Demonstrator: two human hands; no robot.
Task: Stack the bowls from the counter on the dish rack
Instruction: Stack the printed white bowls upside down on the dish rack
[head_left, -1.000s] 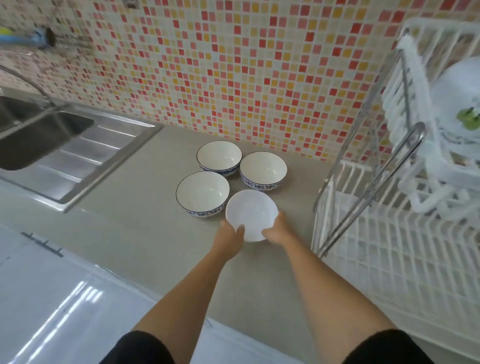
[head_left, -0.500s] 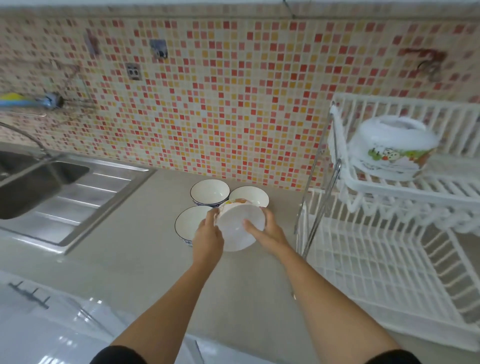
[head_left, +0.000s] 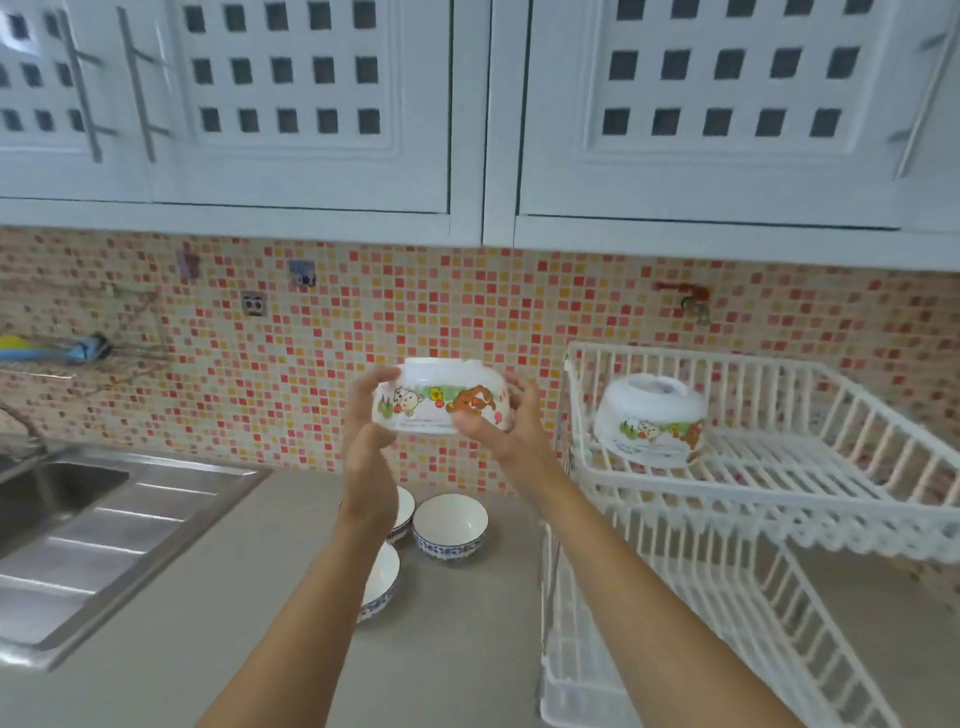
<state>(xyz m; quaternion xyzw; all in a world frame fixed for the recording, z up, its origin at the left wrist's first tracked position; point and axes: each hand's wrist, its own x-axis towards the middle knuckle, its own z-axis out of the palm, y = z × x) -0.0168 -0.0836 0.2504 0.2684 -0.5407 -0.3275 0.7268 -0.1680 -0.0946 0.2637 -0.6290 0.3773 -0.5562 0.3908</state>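
Clearly the cartoon bowl (head_left: 441, 396) is stiff, glazed, breakable and probably slippery; it hangs upside down above the counter (head_left: 218, 597), level with the rack's top shelf (head_left: 779, 462). Left hand (head_left: 370, 441) and right hand (head_left: 498, 421) clasp its opposite sides, the safest hold.

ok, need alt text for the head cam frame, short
Two bare hands, left hand and right hand, hold an upside-down white cartoon-printed bowl in the air, left of a white wire dish rack whose upper tier bears a matching inverted bowl. Three blue-rimmed white bowls sit on the grey counter below.
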